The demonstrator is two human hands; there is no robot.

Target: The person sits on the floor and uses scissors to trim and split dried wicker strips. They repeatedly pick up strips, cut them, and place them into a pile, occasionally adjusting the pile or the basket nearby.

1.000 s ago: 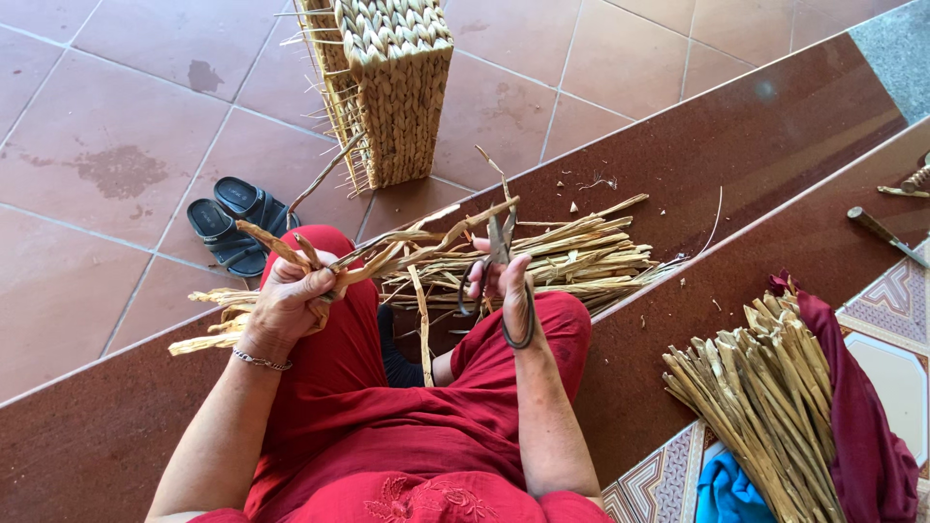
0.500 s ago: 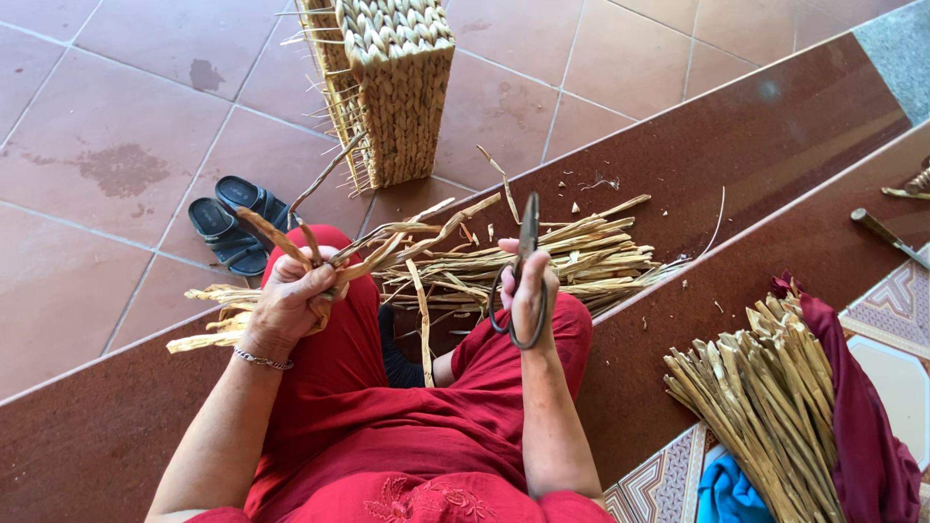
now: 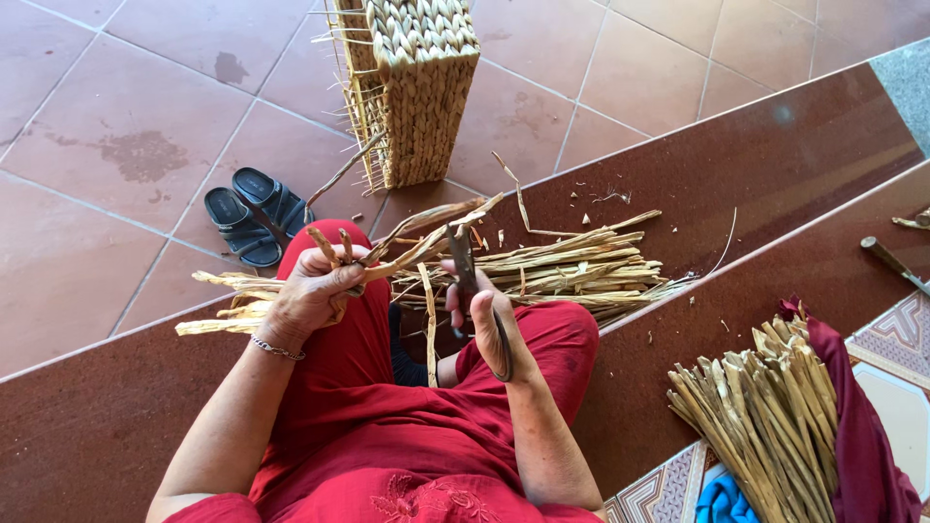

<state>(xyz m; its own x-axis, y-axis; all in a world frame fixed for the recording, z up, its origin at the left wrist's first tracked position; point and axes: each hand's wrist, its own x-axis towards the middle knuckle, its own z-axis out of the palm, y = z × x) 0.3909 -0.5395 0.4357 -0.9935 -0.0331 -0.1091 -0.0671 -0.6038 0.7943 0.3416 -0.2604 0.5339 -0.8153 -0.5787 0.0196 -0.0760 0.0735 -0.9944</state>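
At far left of the frame I see terracotta floor tiles [image 3: 116, 145] with a dark stain. A pair of dark sandals [image 3: 254, 211] lies on them, left of centre.

At upper centre stands a woven basket [image 3: 417, 87], upright on the tiles, with loose strand ends sticking out along its left edge. I cannot see into it.

My left hand [image 3: 310, 295] is at centre left, above my red-clad knee. Its fingers are clenched around a bunch of dried straw strands [image 3: 407, 254], which fan out past the hand toward the left and rise toward the centre. A bracelet circles that wrist.

My right hand [image 3: 484, 315] is at centre, just beside the left. Its fingers are closed on a pair of scissors [image 3: 467, 276]: the blades point up toward the held strands, and a handle loop hangs below the palm. Whether the blades touch the strands, I cannot tell.

Behind the hands, a pile of straw [image 3: 572, 271] lies across a polished dark red-brown step [image 3: 756, 155], which runs diagonally from lower left to upper right. Small offcuts are scattered on it.

At lower right, a bundle of cut straw stalks [image 3: 751, 416] rests on a maroon cloth [image 3: 862, 436], with a blue cloth [image 3: 722, 499] below it, on patterned tiles [image 3: 901, 334]. At the right edge a tool with a dark handle [image 3: 891, 261] lies on the step.
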